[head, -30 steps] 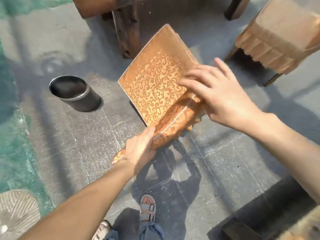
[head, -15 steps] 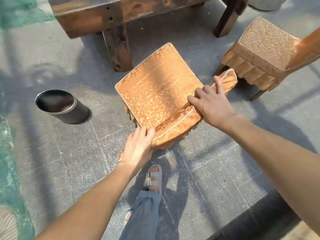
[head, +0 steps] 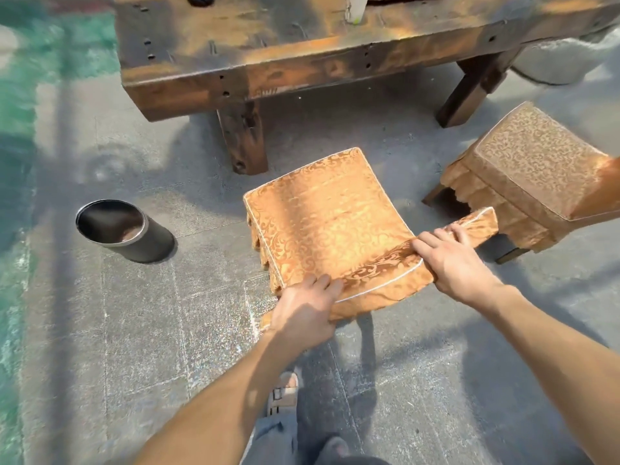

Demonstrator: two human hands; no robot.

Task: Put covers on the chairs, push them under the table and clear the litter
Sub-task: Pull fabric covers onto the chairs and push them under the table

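Orange covered chair (head: 322,229) gripped by both hands, wooden table (head: 268,62) ahead, bin (head: 124,231) left

Brocade cloth, rough wood, dull metal, gritty stone

The chair cover (head: 322,226) is orange-gold woven cloth with a scroll pattern, slight sheen and white piping; the second covered chair (head: 523,176) looks the same but paler. The table (head: 268,55) is dark, weathered, pitted wood. The bin (head: 124,231) is matt metal. The floor (head: 134,330) is rough grey paving.
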